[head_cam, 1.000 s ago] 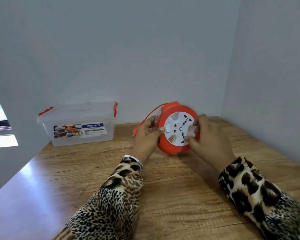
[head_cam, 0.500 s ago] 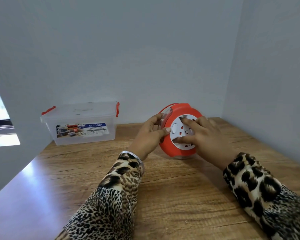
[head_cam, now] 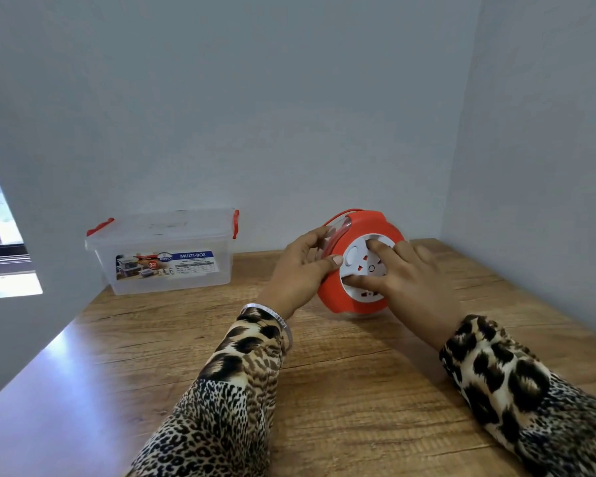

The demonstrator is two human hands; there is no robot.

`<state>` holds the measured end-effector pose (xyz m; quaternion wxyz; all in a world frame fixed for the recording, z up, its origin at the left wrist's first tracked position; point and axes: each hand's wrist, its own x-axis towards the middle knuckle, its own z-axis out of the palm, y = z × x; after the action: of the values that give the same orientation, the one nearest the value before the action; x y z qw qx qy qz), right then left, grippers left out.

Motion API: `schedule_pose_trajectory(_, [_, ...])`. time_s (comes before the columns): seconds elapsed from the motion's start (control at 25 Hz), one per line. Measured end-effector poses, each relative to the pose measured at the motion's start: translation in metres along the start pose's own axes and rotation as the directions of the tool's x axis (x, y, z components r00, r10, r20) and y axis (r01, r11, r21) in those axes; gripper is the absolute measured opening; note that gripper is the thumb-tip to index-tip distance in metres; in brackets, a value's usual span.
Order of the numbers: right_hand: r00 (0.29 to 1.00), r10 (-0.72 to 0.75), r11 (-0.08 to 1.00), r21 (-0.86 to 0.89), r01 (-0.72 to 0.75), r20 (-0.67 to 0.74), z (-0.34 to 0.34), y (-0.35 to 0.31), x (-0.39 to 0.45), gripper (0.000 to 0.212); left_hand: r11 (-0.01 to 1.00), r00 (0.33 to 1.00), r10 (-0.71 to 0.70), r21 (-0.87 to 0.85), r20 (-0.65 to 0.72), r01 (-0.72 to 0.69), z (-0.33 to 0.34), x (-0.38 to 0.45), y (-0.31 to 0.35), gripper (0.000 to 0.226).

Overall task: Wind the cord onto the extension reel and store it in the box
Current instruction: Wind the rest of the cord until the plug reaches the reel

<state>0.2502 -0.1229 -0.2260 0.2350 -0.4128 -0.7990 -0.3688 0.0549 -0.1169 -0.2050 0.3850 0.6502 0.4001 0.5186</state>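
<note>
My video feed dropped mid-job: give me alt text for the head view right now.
Both hands hold an orange extension reel upright on a wooden table: left hand grips its rim, right hand presses the white socket face. A lidded clear plastic box stands apart to the left.

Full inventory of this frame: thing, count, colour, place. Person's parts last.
round plastic extension reel: 1, orange with a white socket face, standing on edge on the table, centre-right, between both hands
cord: 1, orange, a loop arcing over the reel's top; the rest hidden
rectangular plastic storage box: 1, clear with orange latches and a printed label, lid on, back left of the table against the wall
wooden table: 1, brown
window: 1, partly seen at the left edge
metal bangle: 1, silver, on the left wrist
left hand: gripping the reel's left rim
right hand: fingers on the white face
sleeves: 2, leopard print
</note>
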Motion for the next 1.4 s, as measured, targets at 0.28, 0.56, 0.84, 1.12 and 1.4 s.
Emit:
schedule_pose_trajectory(0.28, [0.999, -0.029, 0.999, -0.029, 0.028, -0.019, 0.000, 0.000, 0.002, 0.043, 0.994, 0.999, 0.032, 0.109, -0.038, -0.027, -0.004, 0.001, 0.001, 0.048])
schedule_pose_trajectory(0.56, [0.996, 0.079, 0.997, -0.015, -0.080, -0.046, -0.001, -0.006, 0.005, 0.051, 0.998, 0.997, 0.011, 0.058, -0.075, -0.006, -0.004, 0.004, -0.009, 0.045])
schedule_pose_trajectory(0.84, [0.995, 0.098, 0.995, -0.037, -0.098, -0.016, -0.001, -0.006, 0.003, 0.057, 0.995, 0.988, -0.093, 0.010, -0.121, 0.095, 0.006, -0.003, -0.024, 0.043])
schedule_pose_trajectory(1.12, [0.936, 0.349, 0.935, 0.042, -0.351, 0.056, -0.004, -0.002, 0.002, 0.058, 0.941, 0.955, -0.274, -0.236, -0.112, 0.242, 0.043, -0.012, -0.033, 0.037])
schedule_pose_trajectory(1.4, [0.916, 0.396, 0.914, 0.065, -0.400, 0.064, -0.003, -0.002, 0.002, 0.061, 0.926, 0.953, -0.297, -0.265, -0.065, 0.271, 0.044, -0.016, -0.030, 0.038])
